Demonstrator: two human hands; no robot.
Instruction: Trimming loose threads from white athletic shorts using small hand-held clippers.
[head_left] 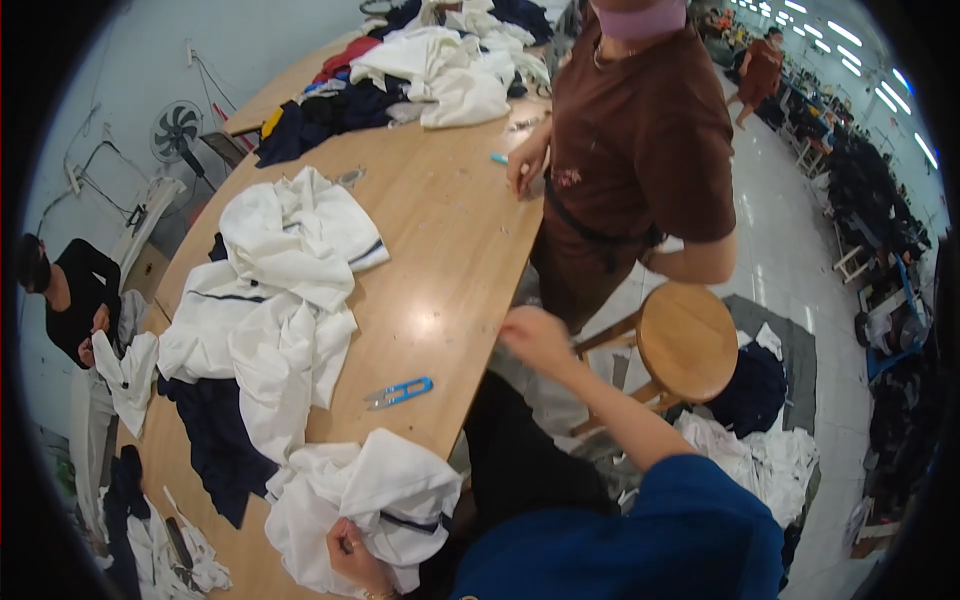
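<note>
My left hand (358, 560) is closed on a white garment (400, 480) with a dark stripe, bunched at the near edge of the table. A small dark spot shows between its fingers, too unclear to name. My right hand (537, 342) is held out beside the table's right edge, smeared by motion, so its fingers do not show clearly. Blue-handled thread snips (400, 393) lie on the table between my two hands. Beyond the left hand spreads a heap of white garments (300, 240) with dark stripes, partly over navy cloth (215, 435).
A person in a brown shirt (645, 130) stands at the table's right side, one hand on it. Another person in black (75, 295) handles white cloth at the left. A wooden stool (685, 340) and cloth piles (755, 465) are on the right. More garments (440, 70) cover the far end.
</note>
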